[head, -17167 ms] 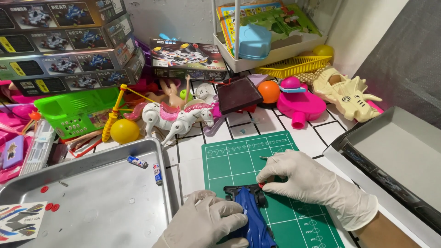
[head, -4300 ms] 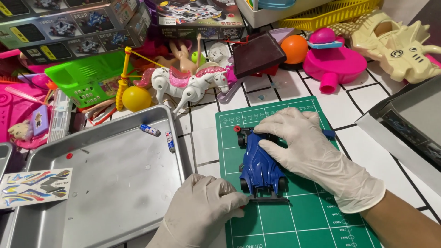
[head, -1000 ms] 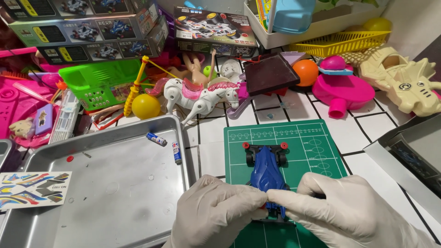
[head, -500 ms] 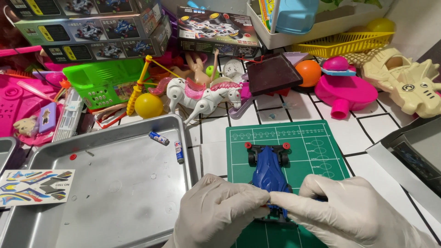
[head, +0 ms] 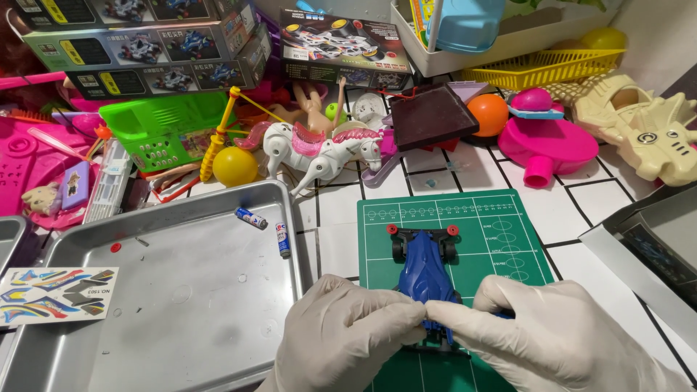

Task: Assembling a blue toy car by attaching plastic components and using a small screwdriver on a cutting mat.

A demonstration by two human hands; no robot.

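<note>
Little has shifted in the last half second: both gloved hands stay clamped on the blue toy car [head: 427, 272]. Left hand [head: 341, 341] and right hand [head: 552, 341] meet over its rear half, fingers [head: 396, 319] grasping the body. Its nose points away from them, resting on the green cutting mat [head: 501, 232]; left of the fingers lies a metal tray [head: 160, 305] with two batteries [head: 282, 239].

White tiled tabletop [head: 559, 210] w/ dark grout, even bright light, white wall [head: 653, 29] behind

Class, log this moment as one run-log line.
left hand: grips blue toy car | right hand: grips it | green cutting mat beneath
</note>
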